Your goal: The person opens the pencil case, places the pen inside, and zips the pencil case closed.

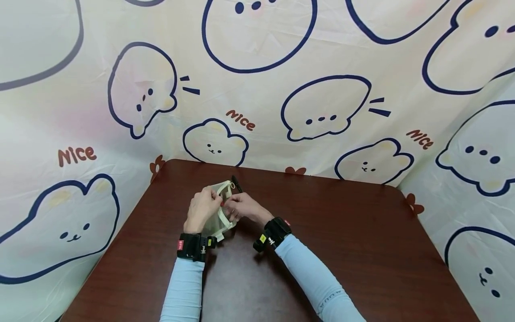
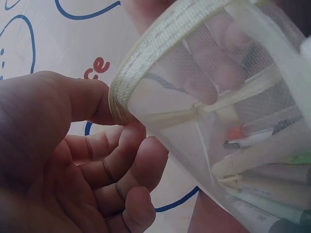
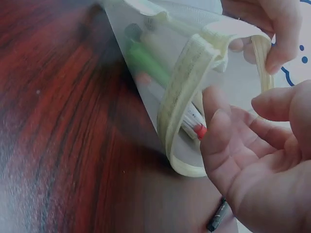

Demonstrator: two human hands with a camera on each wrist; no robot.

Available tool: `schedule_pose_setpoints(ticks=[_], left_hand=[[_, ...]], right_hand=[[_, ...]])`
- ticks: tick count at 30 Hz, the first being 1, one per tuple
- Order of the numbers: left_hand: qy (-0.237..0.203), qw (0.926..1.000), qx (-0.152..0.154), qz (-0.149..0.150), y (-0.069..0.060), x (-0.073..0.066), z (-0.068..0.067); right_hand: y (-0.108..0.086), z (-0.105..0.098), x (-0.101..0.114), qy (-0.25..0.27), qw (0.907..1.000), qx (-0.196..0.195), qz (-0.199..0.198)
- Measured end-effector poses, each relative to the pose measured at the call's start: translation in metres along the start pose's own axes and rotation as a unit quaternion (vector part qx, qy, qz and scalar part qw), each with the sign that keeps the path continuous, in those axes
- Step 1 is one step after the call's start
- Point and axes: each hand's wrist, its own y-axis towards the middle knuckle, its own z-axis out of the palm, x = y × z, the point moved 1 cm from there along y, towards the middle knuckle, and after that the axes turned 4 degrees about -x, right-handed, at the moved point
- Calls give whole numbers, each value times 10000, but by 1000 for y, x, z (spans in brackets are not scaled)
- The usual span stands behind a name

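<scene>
A cream mesh zipper pouch (image 1: pixel 213 228) stands tilted above the brown table, its mouth spread towards my right hand. Between thumb and forefinger my left hand (image 1: pixel 202 208) pinches the zippered rim (image 2: pixel 146 60). My right hand (image 1: pixel 245 208) is at the mouth, some fingers inside the opening and the thumb apart from them; I see nothing gripped there. Just behind those fingers lies a pen with a red end (image 3: pixel 194 124), inside the pouch. Several more pens show through the mesh, among them a green one (image 3: pixel 148 60).
A black pen (image 1: pixel 236 183) lies on the dark brown table (image 1: pixel 322 232) just beyond the pouch. Pale cloth (image 1: pixel 265 98) printed with cartoon bears hangs round the table's back and sides. Each wrist wears a black camera strap (image 1: pixel 193 247).
</scene>
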Motion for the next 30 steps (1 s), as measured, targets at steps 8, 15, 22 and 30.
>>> schedule_pose_setpoints(ticks=[8,15,22,30], left_hand=[[-21,9999,70,-92,1,0,-2],[-8,9998,108,-143,0,1,-1],[-52,9997,112,-206,1,2,0],[-66,9998,143,-111,2,1,2]], right_hand=[[3,-10,-1,-205,9996,-176,0],[4,-20,1,-552,9975,-437,-30],[3,-30,2,-845,9943,-646,-102],[5,-42,-2,-984,9916,-828,-139]])
